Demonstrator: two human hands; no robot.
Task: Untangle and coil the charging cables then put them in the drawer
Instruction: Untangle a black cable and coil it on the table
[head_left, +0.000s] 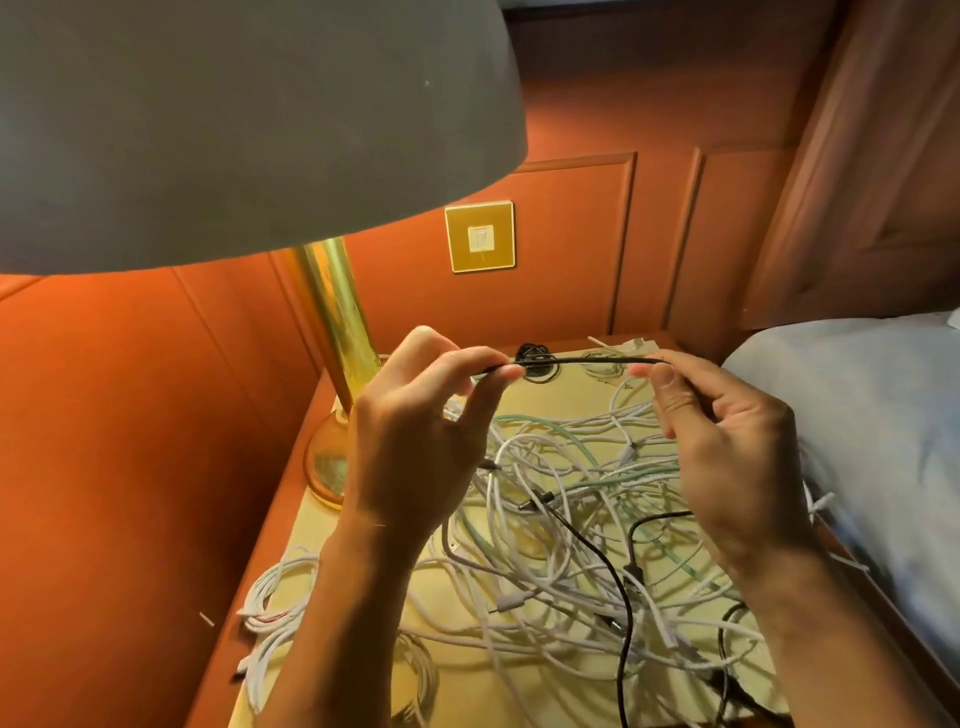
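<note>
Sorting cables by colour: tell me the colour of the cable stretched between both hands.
The cable is black, seen best in the head view.

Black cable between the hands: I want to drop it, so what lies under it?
Below the black cable lies a tangle of white cables on the nightstand. The left hand and right hand hide parts of it.

Taut black cable (587, 361) above tangled white, green and black cables (561, 551) on nightstand.
</note>
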